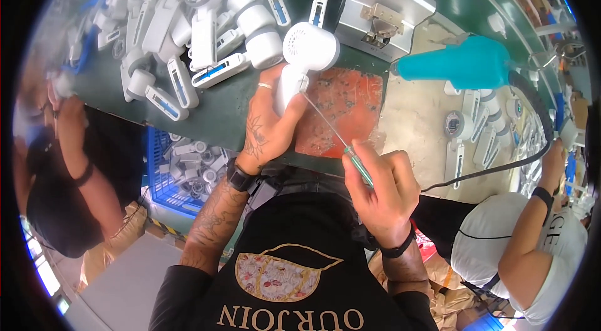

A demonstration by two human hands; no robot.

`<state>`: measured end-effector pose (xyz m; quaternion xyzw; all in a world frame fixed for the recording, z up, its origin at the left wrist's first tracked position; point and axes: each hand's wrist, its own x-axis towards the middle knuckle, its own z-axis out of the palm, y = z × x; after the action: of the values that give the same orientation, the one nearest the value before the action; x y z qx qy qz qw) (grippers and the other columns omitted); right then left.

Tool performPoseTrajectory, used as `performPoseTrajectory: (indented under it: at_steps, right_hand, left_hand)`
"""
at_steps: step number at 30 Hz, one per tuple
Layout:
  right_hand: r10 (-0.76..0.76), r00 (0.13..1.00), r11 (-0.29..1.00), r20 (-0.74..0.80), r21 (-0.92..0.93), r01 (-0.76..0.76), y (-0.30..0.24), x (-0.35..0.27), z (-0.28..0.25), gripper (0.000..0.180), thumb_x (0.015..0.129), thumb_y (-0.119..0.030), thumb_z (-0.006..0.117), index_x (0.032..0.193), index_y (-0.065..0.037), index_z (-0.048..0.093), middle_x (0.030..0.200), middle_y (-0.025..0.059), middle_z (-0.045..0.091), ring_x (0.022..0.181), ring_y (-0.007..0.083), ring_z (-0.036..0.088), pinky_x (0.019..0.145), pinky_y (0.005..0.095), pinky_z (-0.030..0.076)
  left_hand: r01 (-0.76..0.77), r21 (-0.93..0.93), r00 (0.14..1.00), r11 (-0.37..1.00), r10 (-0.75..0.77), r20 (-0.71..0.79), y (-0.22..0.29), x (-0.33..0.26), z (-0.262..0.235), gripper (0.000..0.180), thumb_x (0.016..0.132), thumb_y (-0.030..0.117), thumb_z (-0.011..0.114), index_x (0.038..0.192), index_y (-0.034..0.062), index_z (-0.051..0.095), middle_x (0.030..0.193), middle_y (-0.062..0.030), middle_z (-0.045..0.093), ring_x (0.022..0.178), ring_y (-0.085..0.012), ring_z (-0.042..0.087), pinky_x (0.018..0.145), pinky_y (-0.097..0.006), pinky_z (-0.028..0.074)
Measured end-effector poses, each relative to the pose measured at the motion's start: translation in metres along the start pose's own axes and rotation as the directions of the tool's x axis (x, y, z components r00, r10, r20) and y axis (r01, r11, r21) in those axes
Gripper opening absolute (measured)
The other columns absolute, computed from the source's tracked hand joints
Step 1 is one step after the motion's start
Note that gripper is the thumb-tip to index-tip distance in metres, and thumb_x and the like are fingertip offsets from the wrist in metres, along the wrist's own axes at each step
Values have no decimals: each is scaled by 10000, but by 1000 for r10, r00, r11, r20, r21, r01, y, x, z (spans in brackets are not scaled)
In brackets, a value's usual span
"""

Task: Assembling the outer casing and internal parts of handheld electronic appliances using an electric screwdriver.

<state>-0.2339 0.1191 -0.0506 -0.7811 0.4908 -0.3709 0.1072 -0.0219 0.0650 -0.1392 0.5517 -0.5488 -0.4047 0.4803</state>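
My left hand [268,123] is closed around the handle of a white handheld fan [311,48], whose round, vented head points away from me. In my right hand [387,190] is a screwdriver [357,165] with a green, see-through handle and a long thin shaft. Its tip reaches the fan's handle, close to my left thumb; whether it sits in a screw I cannot tell. Beneath the shaft lies a worn red-brown mat [341,112] on the green table.
Many white fans [203,36] are heaped at the back left. A silver machine [388,8] stands behind the mat, with a teal corded tool [460,63] to its right. A blue basket [150,162] of small white parts is at lower left. Co-workers sit on both sides.
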Motion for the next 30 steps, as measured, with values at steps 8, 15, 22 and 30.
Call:
performPoseTrajectory:
  at_steps: [8,15,22,30]
  right_hand:
    - [-50,999,999,8,-15,50,-4,8,4,372,804,16,879,1152,-22,755,785,72,564,595,184,571,511,310,460]
    - [-89,996,996,-21,-12,89,5,4,-3,365,790,-16,888,1133,-32,764,759,67,587,583,216,576,507,324,451]
    - [-40,999,999,-23,-12,39,-2,-2,1,357,794,-2,881,1129,-37,765,756,71,594,572,203,575,505,322,455]
    - [-44,999,998,-2,-51,44,-8,1,2,359,806,-13,879,1143,-33,757,733,72,563,547,206,550,480,328,428]
  left_hand:
    - [-24,63,1000,998,24,-1,-1,0,1,512,992,130,641,1448,-7,454,1277,-135,622,1132,-194,584,1004,-363,473]
    - [-7,-35,998,999,5,-57,-9,0,2,575,920,152,713,1428,-1,495,1221,-183,673,1128,-275,655,1004,-404,504]
    - [33,-48,997,998,-36,-61,-8,-1,2,563,923,139,714,1424,6,495,1203,-172,671,1112,-264,646,995,-398,502]
    - [5,-55,998,998,-9,-70,-11,-1,3,558,925,152,712,1420,6,499,1224,-180,669,1130,-273,647,1001,-402,501]
